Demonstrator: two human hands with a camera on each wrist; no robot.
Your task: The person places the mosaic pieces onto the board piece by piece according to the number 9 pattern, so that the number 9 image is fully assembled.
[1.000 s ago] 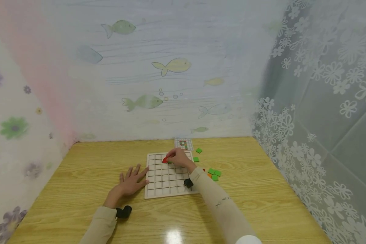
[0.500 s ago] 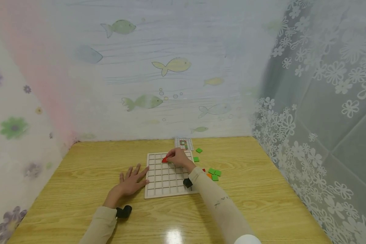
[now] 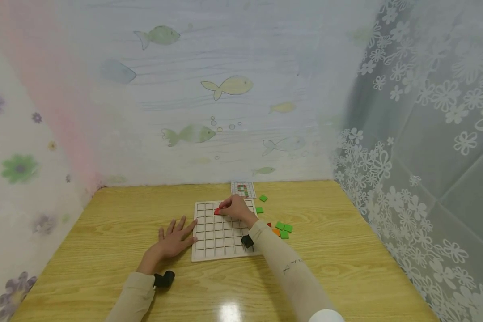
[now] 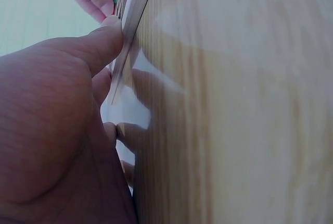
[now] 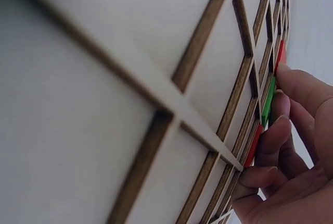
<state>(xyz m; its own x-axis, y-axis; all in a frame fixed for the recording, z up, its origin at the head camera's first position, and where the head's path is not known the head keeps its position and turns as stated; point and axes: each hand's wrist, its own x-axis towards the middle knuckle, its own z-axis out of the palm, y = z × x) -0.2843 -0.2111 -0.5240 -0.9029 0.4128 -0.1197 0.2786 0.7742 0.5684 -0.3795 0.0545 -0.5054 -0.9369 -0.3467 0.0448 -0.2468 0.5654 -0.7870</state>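
A pale wooden grid board [image 3: 209,241] lies on the table. My right hand [image 3: 238,210] is over its far rows and pinches a small red tile with a curved edge [image 3: 217,211] between thumb and fingers. The right wrist view shows the thumb against this red tile [image 5: 281,53]. A green tile [image 5: 268,101] and another red tile [image 5: 253,146] sit in the grid under the same fingers, which hide them from the head camera. My left hand [image 3: 173,240] lies with fingers spread; its thumb and index fingertip touch the board's left edge.
A printed pattern card [image 3: 243,190] lies beyond the board. Loose green tiles [image 3: 284,234], an orange tile [image 3: 276,232] and a red one [image 3: 269,225] lie right of the board, partly behind the right sleeve. Walls border the table [image 3: 338,250] at the back and sides.
The red tile has shifted and tilted very slightly under the right fingertips. The left hand and the board stay in place.
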